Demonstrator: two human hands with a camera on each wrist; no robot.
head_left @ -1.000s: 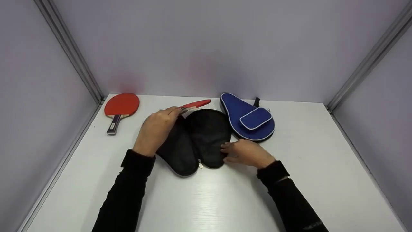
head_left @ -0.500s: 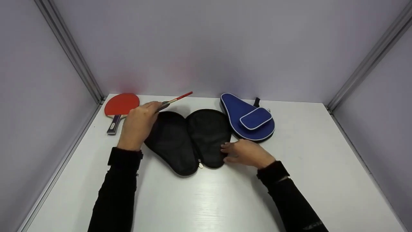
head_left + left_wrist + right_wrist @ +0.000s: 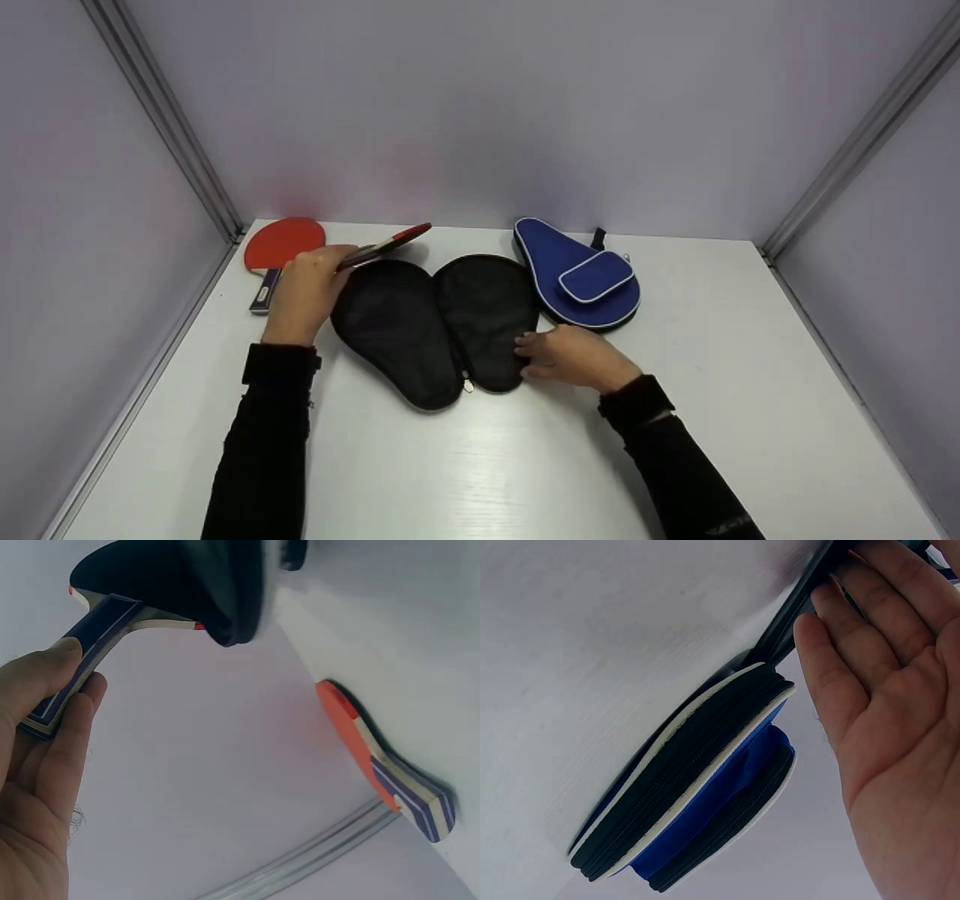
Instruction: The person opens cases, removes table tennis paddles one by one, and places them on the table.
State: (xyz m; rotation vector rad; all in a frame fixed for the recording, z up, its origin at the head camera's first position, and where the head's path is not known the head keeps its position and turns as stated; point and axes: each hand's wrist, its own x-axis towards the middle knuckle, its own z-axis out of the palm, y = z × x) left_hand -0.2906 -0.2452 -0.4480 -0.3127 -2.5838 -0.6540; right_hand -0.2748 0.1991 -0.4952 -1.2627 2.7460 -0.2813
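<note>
My left hand [image 3: 304, 294] grips a table tennis paddle [image 3: 396, 241] by its handle, above the left half of an unfolded black paddle case [image 3: 397, 322]. Seen nearly edge-on in the head view, the paddle tilts up to the right. The left wrist view shows the thumb and fingers around its dark blue striped handle [image 3: 88, 649]; the case hides part of the blade. My right hand [image 3: 576, 355] touches the outer edge of the case's right half, fingers nearly straight in the right wrist view. A metal zipper pull [image 3: 468, 385] lies between the two halves.
Another red paddle [image 3: 286, 241] lies at the back left, handle toward me, partly behind the left hand. A zipped blue paddle case [image 3: 551, 259] with white piping and a small pocket sits right of the black case. Panels close off the table's [image 3: 720, 450] back and sides.
My left hand has carried the paddle leftward, uncovering the left half of the black case; lately the blade has tipped lower. My right hand has stayed in place.
</note>
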